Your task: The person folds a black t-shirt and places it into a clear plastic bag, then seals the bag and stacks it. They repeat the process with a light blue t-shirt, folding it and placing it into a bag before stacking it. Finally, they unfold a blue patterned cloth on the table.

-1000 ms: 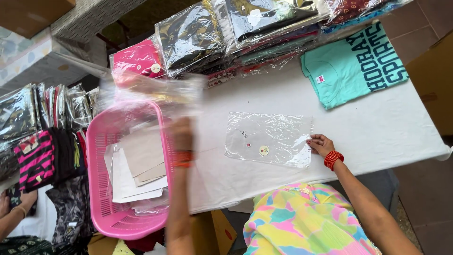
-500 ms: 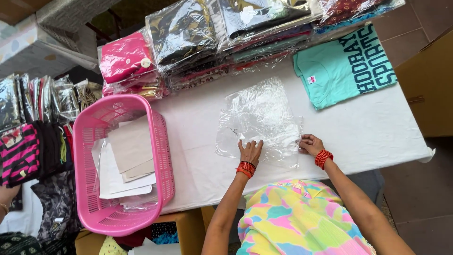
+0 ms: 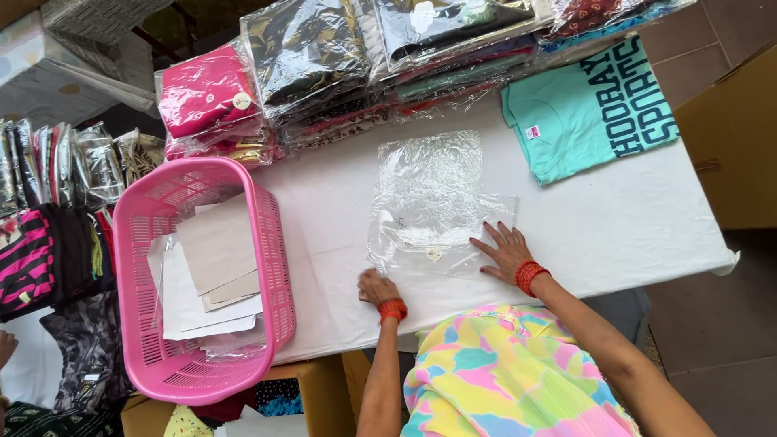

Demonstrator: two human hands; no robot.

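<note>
My right hand (image 3: 506,252) lies flat, fingers spread, pressing the near right corner of a clear plastic bag (image 3: 433,202) spread on the white table (image 3: 647,235). My left hand (image 3: 376,286) has its fingers curled together at the bag's near left corner, just touching it. A pink basket (image 3: 275,235) of card sheets (image 3: 214,259) stands to my left, and a folded teal shirt (image 3: 587,113) lies beyond my right hand.

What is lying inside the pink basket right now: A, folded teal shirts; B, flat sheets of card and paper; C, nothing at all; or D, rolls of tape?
B: the pink basket left of the hands holds flat grey and white card and paper sheets, while the teal shirt lies out on the white table.
</note>
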